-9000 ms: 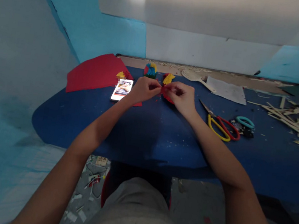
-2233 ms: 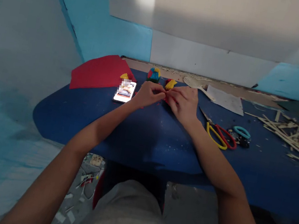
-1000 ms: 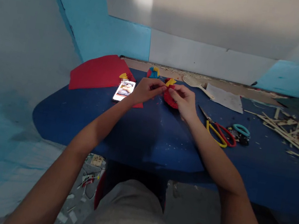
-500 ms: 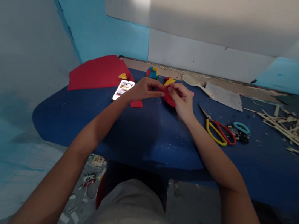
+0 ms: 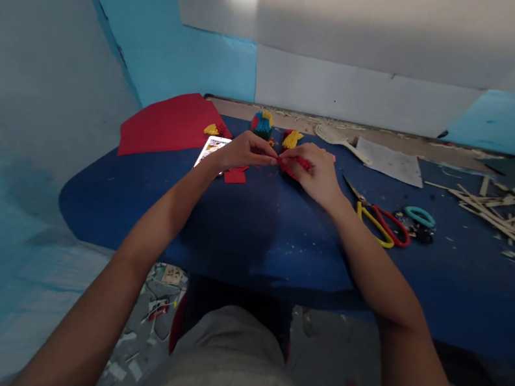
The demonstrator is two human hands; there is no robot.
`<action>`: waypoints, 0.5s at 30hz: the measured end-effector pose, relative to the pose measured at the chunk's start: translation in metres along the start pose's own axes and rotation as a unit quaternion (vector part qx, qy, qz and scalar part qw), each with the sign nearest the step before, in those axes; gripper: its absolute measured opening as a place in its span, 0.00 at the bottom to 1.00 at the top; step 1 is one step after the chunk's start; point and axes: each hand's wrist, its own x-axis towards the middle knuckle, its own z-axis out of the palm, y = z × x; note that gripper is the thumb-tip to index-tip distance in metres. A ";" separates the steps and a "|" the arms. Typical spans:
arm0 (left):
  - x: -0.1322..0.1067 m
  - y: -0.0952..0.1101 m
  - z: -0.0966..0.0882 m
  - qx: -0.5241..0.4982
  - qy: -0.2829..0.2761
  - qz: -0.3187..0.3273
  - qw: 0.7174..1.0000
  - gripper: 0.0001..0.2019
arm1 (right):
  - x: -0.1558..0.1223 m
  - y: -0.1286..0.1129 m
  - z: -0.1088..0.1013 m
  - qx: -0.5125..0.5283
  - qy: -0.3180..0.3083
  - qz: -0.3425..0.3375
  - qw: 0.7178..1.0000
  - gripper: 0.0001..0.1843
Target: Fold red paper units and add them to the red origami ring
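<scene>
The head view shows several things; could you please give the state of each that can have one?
Left hand: fingertips at the red piece, grip unclear
Right hand: grip closed on the red piece
Phone: screen lit, partly hidden
Scissors: lying flat, blades seemingly closed
Red sheet: lying spread out
Sticks: loose, piled
White paper: lying flat

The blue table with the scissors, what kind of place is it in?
Probably a craft corner, maybe in a small workshop: there are scissors, a heap of thin sticks and a big red sheet lying out.
</scene>
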 end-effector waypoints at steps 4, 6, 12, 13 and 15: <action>0.000 0.000 -0.002 -0.013 -0.029 0.012 0.999 0.13 | 0.001 0.001 -0.001 -0.032 -0.030 -0.004 0.999 0.09; -0.001 0.003 -0.003 -0.018 -0.036 0.002 0.999 0.12 | 0.001 0.001 -0.002 -0.032 -0.030 -0.007 0.999 0.09; -0.003 0.005 -0.003 -0.017 -0.029 -0.007 0.999 0.11 | 0.002 -0.002 -0.002 -0.023 -0.025 -0.015 0.999 0.08; -0.003 0.005 -0.003 -0.013 -0.028 0.002 1.000 0.11 | 0.002 -0.003 -0.002 -0.028 -0.027 -0.014 0.999 0.08; -0.002 0.004 -0.002 0.003 -0.023 0.020 1.000 0.11 | 0.002 -0.004 -0.001 -0.033 -0.028 -0.010 0.999 0.08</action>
